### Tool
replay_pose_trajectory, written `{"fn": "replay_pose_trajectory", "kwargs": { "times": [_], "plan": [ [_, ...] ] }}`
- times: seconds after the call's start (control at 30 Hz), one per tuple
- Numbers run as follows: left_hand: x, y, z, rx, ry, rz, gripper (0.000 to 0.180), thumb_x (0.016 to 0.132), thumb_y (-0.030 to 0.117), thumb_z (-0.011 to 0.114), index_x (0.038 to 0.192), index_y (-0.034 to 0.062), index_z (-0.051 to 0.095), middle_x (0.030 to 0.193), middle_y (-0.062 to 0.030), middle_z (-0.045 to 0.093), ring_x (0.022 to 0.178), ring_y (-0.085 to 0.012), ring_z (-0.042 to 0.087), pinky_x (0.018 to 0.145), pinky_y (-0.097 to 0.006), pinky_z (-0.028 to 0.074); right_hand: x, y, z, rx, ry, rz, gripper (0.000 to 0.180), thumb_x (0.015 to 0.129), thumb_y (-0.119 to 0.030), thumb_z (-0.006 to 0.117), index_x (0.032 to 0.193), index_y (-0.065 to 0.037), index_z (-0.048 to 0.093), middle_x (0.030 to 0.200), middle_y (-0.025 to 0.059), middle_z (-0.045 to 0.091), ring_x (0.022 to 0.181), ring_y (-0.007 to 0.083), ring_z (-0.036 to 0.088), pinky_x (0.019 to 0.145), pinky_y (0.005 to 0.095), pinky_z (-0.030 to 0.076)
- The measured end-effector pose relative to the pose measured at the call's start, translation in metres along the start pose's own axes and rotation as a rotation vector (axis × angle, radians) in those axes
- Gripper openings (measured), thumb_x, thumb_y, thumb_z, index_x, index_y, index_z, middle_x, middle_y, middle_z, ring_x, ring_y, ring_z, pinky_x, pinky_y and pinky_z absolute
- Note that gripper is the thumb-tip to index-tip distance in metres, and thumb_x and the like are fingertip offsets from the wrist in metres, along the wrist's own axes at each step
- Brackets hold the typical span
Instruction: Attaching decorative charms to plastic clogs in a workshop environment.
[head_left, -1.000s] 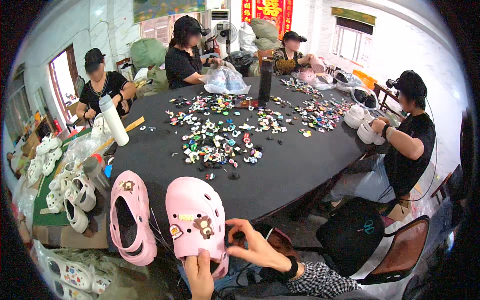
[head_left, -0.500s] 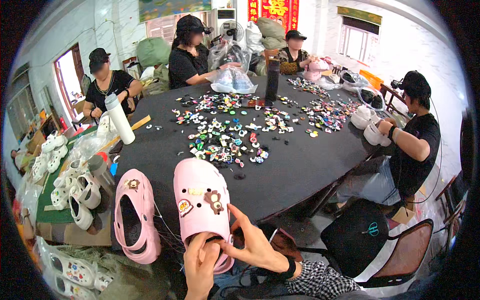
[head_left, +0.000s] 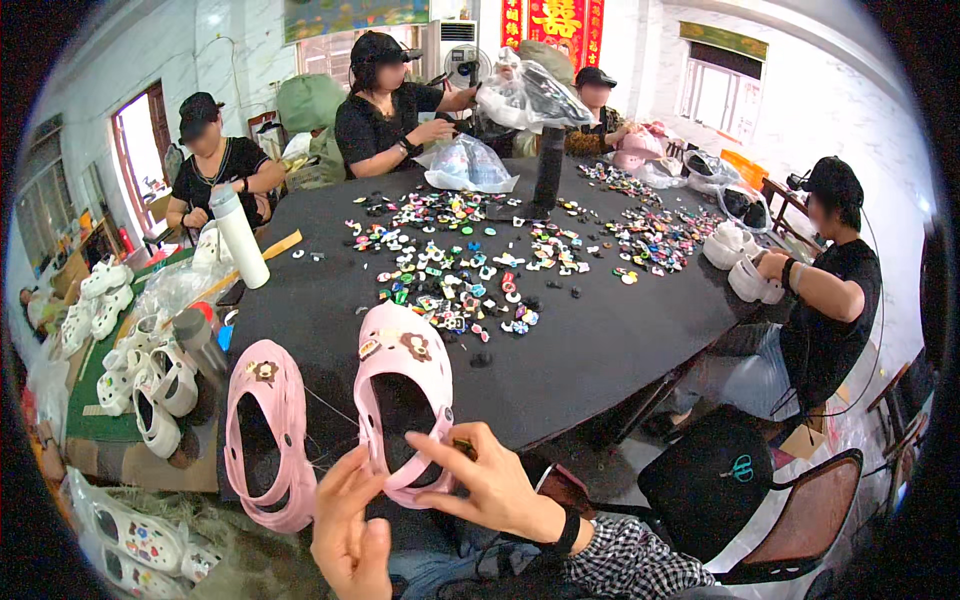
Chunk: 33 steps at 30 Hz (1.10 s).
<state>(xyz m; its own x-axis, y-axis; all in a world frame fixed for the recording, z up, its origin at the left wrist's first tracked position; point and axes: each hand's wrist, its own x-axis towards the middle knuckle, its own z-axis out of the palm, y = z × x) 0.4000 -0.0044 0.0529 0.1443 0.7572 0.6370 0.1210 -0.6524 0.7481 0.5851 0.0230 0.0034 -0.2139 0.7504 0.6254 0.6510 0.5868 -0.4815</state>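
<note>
A pink clog (head_left: 405,345) with brown bear-like charms stands at the table's near edge, its foot opening toward me. My right hand (head_left: 490,485) grips its heel end, thumb and index finger on either side of the strap. A small dark and yellowish thing shows by the right fingers, too small to name. My left hand (head_left: 350,525) is at the clog's left rear side, fingers stretched out and thumb apart, fingertips by the strap. Just left lies a second pink clog (head_left: 262,400) with a brown charm on its toe.
Many small colourful shoe charms (head_left: 450,265) spread over the black table (head_left: 620,330). A white bottle (head_left: 240,240) and several white clogs (head_left: 160,395) are at left. Several people work around the table. A black bag (head_left: 705,485) rests on a chair at right.
The held clog has tipped, so its opening now shows. My left hand has moved from its opening to its left side and spread. Across the table, a person has lifted a plastic bag.
</note>
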Motion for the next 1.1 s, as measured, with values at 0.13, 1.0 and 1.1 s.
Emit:
{"fn": "replay_pose_trajectory", "kwargs": {
  "times": [0.13, 1.0, 1.1],
  "plan": [
    [-0.007, -0.015, -0.019, 0.353, 0.131, 0.021, 0.031, 0.097, 0.005, 0.05, 0.126, -0.0012, 0.059, 0.141, -0.019, 0.049, 0.126, -0.0327, 0.052, 0.104, -0.041, 0.041, 0.004, 0.007, -0.002, 0.013, -0.046, -0.052, 0.072, 0.075, -0.035, 0.079, 0.138, -0.014, 0.051, 0.112, 0.0168, 0.053, 0.099, 0.0326, 0.057, 0.08, 0.041, 0.053],
    [-0.027, -0.052, -0.043, 1.046, 0.094, 0.042, 0.025, 0.083, 0.013, 0.063, 0.105, 0.0008, 0.063, 0.08, -0.0125, 0.05, 0.08, -0.032, 0.052, 0.072, -0.044, 0.038, 0.02, 0.009, 0.007, -0.068, 0.003, -0.041, 0.071, 0.072, -0.025, 0.083, 0.135, -0.011, 0.053, 0.113, 0.0163, 0.052, 0.093, 0.0308, 0.057, 0.076, 0.0397, 0.052],
    [-0.036, -0.041, -0.039, 0.944, 0.109, 0.046, 0.024, 0.084, 0.013, 0.062, 0.104, 0.0015, 0.065, 0.08, -0.011, 0.052, 0.075, -0.0303, 0.052, 0.07, -0.043, 0.037, 0.013, -0.005, 0.014, -0.153, 0.072, -0.142, 0.059, 0.074, -0.019, 0.08, 0.128, -0.009, 0.058, 0.104, 0.0136, 0.055, 0.088, 0.0291, 0.057, 0.071, 0.0391, 0.05]
  ]
}}
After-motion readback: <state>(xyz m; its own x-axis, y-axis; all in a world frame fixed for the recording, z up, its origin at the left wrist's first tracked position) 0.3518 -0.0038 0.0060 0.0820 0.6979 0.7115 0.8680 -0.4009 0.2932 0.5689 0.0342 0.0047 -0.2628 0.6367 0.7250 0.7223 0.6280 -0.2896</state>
